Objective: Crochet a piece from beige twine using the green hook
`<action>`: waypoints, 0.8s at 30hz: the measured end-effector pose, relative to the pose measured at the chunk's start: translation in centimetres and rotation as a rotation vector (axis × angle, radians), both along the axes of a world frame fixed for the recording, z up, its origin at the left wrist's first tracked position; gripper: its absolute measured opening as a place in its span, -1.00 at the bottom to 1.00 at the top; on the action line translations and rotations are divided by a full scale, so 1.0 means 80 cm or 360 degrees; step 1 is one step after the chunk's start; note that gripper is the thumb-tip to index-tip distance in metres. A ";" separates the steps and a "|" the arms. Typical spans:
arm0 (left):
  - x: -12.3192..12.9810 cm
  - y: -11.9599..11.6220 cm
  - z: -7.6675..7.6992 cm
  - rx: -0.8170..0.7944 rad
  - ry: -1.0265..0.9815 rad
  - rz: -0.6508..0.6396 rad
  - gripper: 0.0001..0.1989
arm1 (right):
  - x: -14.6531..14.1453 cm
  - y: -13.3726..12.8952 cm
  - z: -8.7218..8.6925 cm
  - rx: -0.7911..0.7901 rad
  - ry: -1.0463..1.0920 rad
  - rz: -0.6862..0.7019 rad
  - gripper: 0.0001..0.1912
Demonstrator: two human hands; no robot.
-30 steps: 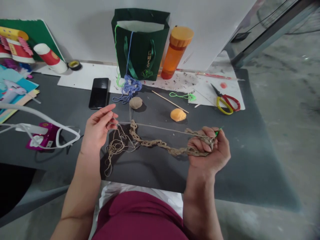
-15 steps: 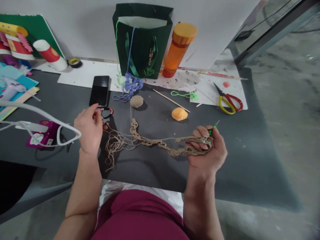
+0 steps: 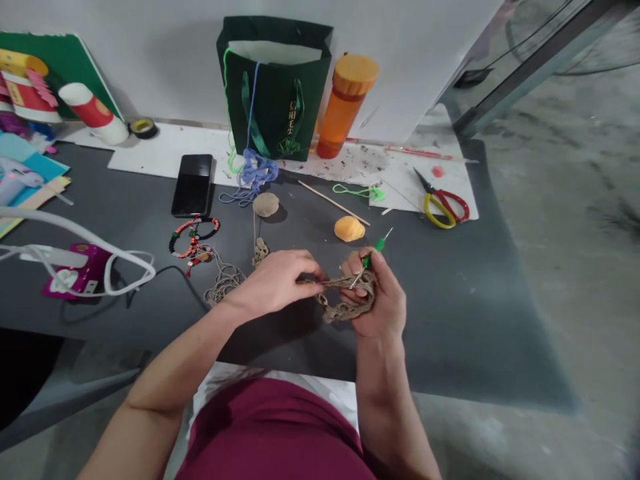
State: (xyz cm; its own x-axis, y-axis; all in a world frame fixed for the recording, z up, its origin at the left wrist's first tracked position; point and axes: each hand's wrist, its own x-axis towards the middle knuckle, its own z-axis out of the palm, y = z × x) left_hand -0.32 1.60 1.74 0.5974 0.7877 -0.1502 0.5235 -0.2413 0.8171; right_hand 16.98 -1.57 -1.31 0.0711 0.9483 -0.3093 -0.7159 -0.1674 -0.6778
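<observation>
Crocheted strip point(image 3: 345, 311) is looping near frame centre; the right hand point(image 3: 384, 300) is gripping it and a green-handled hook point(image 3: 374, 255); the left hand point(image 3: 277, 280) is touching it, grip unclear.

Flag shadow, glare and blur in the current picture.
Head view throughout: shadow on the wall left of the green bag; faint reflection on the phone; table blurred toward its near right corner; stitches of beige crochet in the right hand indistinct.

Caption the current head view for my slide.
Left hand at a beige openwork strip; right hand holds it and a green-handled tool.
</observation>
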 end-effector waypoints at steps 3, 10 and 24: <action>-0.014 0.007 -0.012 -0.0275 -0.0355 0.0098 -0.82 | -0.001 0.000 -0.001 -0.0031 0.0012 -0.0015 -0.69; -0.016 0.006 -0.015 -0.0839 -0.1557 0.0589 -0.61 | -0.008 -0.004 -0.002 0.0013 -0.0013 0.0107 -0.71; -0.012 -0.012 -0.026 0.0220 -0.0482 0.0105 -0.12 | -0.018 -0.010 0.000 0.0058 -0.0194 -0.0058 -0.69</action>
State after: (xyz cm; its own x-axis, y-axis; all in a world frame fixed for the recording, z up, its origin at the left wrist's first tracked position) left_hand -1.27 0.63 -0.33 0.5458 0.8266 0.1373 0.2801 -0.3345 0.8998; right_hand 15.52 -2.36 -1.33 0.1407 0.9549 -0.2616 -0.6332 -0.1163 -0.7652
